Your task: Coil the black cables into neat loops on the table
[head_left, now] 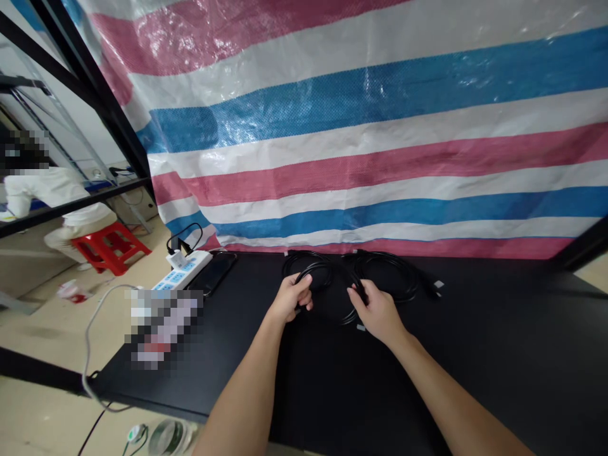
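A coiled black cable point(327, 266) is held between my two hands above the black table point(498, 354). My left hand point(291, 297) is closed round the left side of the coil, and my right hand point(375, 308) grips its right side. Behind the held coil, two more black cable coils lie on the table: one at the back left, partly overlapped by the held one, and another point(399, 259) at the back right, beyond my right hand. A small pale tag point(361, 327) hangs near my right hand.
A white power strip point(190, 267) with plugs and a dark phone point(219, 273) lie at the table's left. Striped plastic sheeting point(356, 145) hangs behind. A person in white point(61, 193) sits at the far left by a red stool point(113, 248). A pale cable droops over the left edge.
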`<state>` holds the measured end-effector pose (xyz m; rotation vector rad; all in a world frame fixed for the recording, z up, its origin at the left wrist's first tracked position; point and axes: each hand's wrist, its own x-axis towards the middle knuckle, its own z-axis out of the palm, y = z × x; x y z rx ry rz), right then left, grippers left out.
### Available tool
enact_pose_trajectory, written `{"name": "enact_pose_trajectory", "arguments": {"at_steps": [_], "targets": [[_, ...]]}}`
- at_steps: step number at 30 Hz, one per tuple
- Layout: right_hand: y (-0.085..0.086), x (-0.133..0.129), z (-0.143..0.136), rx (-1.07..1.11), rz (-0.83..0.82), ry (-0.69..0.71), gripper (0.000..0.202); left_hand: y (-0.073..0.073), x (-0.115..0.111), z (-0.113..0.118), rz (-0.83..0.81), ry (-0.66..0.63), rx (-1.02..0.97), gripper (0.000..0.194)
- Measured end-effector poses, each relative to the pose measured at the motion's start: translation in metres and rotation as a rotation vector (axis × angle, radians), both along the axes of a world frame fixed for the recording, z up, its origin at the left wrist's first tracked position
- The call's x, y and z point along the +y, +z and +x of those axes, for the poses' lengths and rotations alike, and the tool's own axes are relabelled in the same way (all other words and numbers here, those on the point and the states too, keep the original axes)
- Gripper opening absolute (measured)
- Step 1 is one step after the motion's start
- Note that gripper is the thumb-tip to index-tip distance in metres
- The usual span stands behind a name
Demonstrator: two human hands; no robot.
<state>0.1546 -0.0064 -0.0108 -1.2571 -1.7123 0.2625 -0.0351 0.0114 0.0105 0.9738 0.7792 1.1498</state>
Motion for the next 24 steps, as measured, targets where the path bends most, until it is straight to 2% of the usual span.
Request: {"name": "enact_pose_trajectory", "arguments": {"at_steps": [4, 7, 11, 15, 19, 24], "targets": [[0.0, 0.001, -0.001, -0.006, 0.004, 0.034, 0.027, 0.003, -0.001, -0.004, -0.065, 0.031, -0.095, 0.047], [0.0, 0.001, -0.002, 0.049, -0.015, 0.027, 0.03, 0.005, 0.0, -0.007, -0.097, -0.024, -0.146, 0.038], [0.001, 0.001, -0.005, 0.167, -0.096, -0.008, 0.038, 0.005, 0.0, -0.011, -0.111, -0.102, -0.138, 0.043], [0.004, -0.001, -0.009, 0.249, -0.162, -0.023, 0.048, 0.007, -0.002, -0.013, -0.122, -0.096, -0.09, 0.052], [0.008, -0.002, -0.013, 0.273, -0.163, -0.065, 0.047, 0.005, -0.001, -0.009, -0.082, -0.013, 0.02, 0.054], [0.011, 0.007, -0.017, 0.263, -0.15, -0.102, 0.043, -0.001, 0.007, -0.003, 0.07, 0.267, 0.042, 0.048]]}}
